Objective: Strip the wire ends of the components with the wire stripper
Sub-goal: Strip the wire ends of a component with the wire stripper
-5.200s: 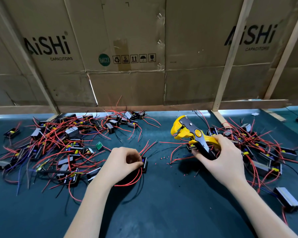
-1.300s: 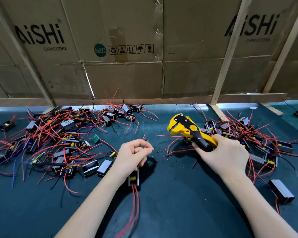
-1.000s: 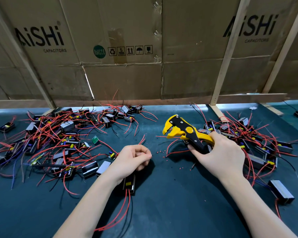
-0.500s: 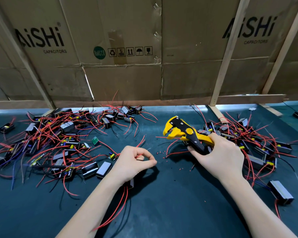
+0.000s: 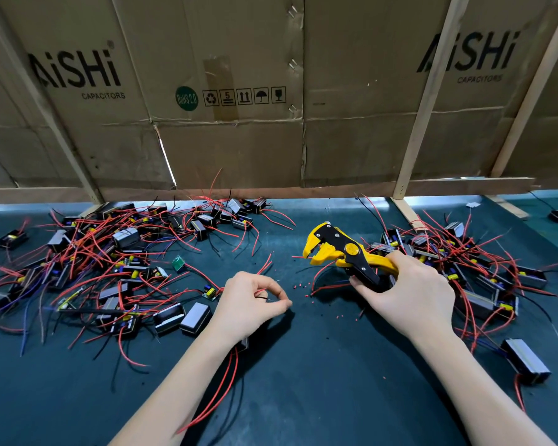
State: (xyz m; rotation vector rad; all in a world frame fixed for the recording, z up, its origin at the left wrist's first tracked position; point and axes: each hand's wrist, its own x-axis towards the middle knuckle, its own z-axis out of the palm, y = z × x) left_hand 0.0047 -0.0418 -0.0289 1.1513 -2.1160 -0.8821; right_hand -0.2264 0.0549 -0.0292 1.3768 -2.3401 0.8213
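Thin wire end (image 5: 264,296) pinched in left hand (image 5: 250,305), its component (image 5: 244,342) tucked under the wrist; yellow wire stripper (image 5: 342,255) gripped in right hand (image 5: 406,297), unengaged; insulation bits (image 5: 306,296) scattered on table (image 5: 319,381); big left pile (image 5: 110,262) judged mostly unstripped

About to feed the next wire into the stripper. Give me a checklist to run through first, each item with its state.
1. Wire stripper held in right hand: ok.
2. Stripper's mouth open and facing the left hand: ok.
3. Left hand pinches wires at the fingertips: ok.
4. Wire ends lined up with the mouth: not ok, still apart.
5. Component hangs under the left wrist, mostly hidden: cannot tell.
6. Which wire ends are already bare: cannot tell.
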